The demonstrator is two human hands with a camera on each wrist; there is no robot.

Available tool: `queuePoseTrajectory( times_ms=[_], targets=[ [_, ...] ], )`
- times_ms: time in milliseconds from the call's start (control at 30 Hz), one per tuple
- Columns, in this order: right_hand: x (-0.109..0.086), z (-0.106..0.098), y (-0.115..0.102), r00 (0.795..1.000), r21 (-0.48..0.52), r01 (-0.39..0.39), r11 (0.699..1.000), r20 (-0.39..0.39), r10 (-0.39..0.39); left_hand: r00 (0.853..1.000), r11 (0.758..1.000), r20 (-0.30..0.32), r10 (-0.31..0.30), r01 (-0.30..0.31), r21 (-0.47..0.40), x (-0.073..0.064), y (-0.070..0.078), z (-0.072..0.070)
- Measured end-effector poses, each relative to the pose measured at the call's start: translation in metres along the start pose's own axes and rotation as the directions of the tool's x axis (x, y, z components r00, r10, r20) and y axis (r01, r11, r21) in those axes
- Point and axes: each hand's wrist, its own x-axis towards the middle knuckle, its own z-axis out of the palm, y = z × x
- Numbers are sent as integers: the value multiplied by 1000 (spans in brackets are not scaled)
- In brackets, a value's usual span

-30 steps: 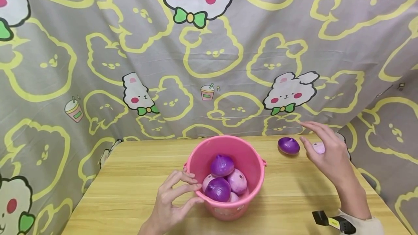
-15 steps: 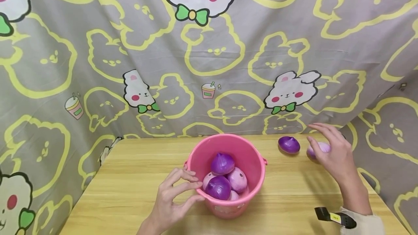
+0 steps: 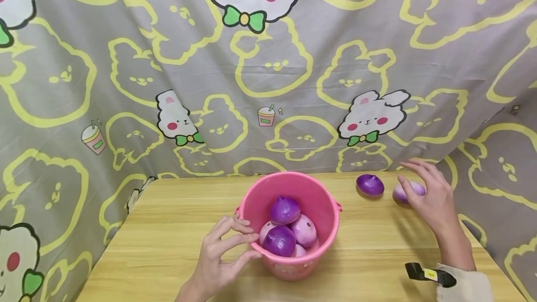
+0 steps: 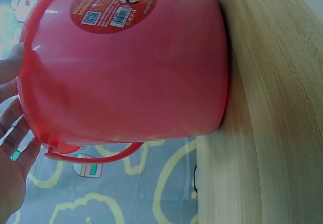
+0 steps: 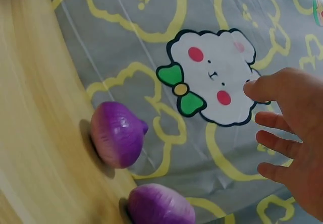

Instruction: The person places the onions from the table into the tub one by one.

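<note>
A pink bucket (image 3: 289,271) stands upright on the table, several purple onions (image 3: 285,209) inside it, some dark and some pale. My left hand (image 3: 220,250) touches the bucket's left rim with its fingertips and thumb; the left wrist view shows the fingers (image 4: 15,133) fairly straight along that rim. To the right, my right hand (image 3: 434,199) hovers over a pale purple onion (image 3: 409,192), fingers spread and nothing held. A dark purple onion (image 3: 370,185) lies just left of it. In the right wrist view, both loose onions rest apart from that hand.
The wooden table (image 3: 180,227) ends at a grey curtain (image 3: 302,78) with yellow outlines and white cartoon animals. The bucket's handle (image 4: 101,159) hangs at its far side. A black strap (image 3: 432,275) sits on my right wrist.
My right hand has shifted slightly right and down toward me, uncovering more of the pale onion. The left hand and bucket stay in place.
</note>
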Motion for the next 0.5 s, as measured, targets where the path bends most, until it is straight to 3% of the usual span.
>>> queuePoseTrajectory(
  times_ms=[167, 500],
  targets=[
    [-5, 5, 11, 998, 14, -57, 998, 34, 57, 1000, 1000, -2, 2, -2, -2, -1, -1, 0],
    [-13, 14, 30, 995, 20, -97, 995, 39, 96, 1000, 1000, -2, 11, -11, 1, 0, -1, 0]
  ],
)
